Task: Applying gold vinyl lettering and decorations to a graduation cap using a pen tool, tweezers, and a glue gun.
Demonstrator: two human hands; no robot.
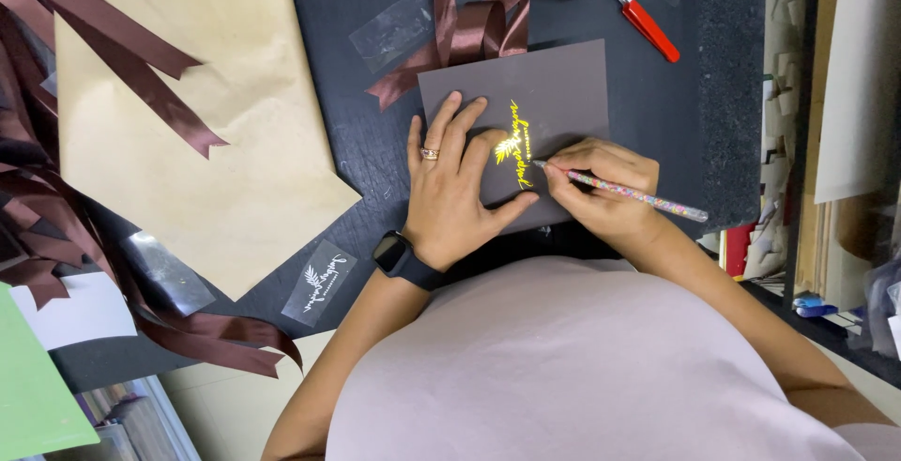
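A dark brown card [554, 81] lies on the black table, bearing a shiny gold leaf-and-script decal [515, 145]. My left hand [455, 189], with a ring and a black wristwatch, presses flat on the card beside the decal. My right hand [601, 189] grips a thin multicoloured pen-like tool [633, 195], its tip touching the lower end of the gold decal.
Brown satin ribbon [483, 24] lies curled above the card. Red-handled tweezers [646, 22] rest at the top right. A tan paper sheet [202, 114] covers the left, with more ribbon strips [56, 236]. A clear decal film [320, 282] and a green sheet [33, 395] lie nearby.
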